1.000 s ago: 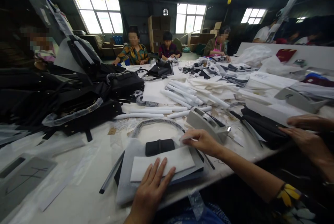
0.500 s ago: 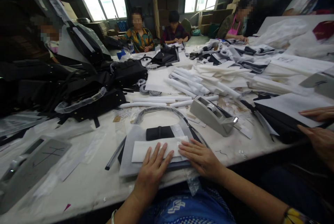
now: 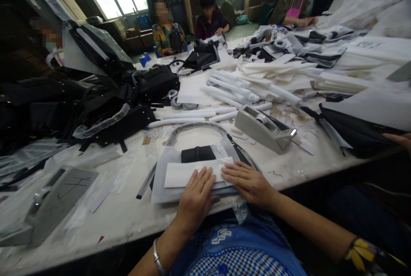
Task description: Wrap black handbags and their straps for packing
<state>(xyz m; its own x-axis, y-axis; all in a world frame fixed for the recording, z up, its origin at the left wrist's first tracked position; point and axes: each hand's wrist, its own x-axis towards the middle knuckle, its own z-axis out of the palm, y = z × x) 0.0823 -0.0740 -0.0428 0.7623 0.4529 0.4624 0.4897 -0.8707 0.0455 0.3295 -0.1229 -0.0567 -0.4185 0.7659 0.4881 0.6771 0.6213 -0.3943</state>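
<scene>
Resting flat, gripping nothing, the left hand (image 3: 195, 199) and right hand (image 3: 252, 185) have the white sheet (image 3: 178, 175) under their fingers (image 3: 201, 178), maybe to keep it still; a black bag (image 3: 198, 154) peeks out just beyond.

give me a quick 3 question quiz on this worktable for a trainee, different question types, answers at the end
1. True or false: the person's right grip is raised well clear of the white strip.

2. Which of these stands on the table just beyond the right grip?
A) a pair of scissors
B) a grey tape dispenser
C) a green bottle

3. What colour is the small banded item lying just beyond the white strip?

Key:
1. False; its fingers rest on the strip.
2. B
3. Black
</scene>
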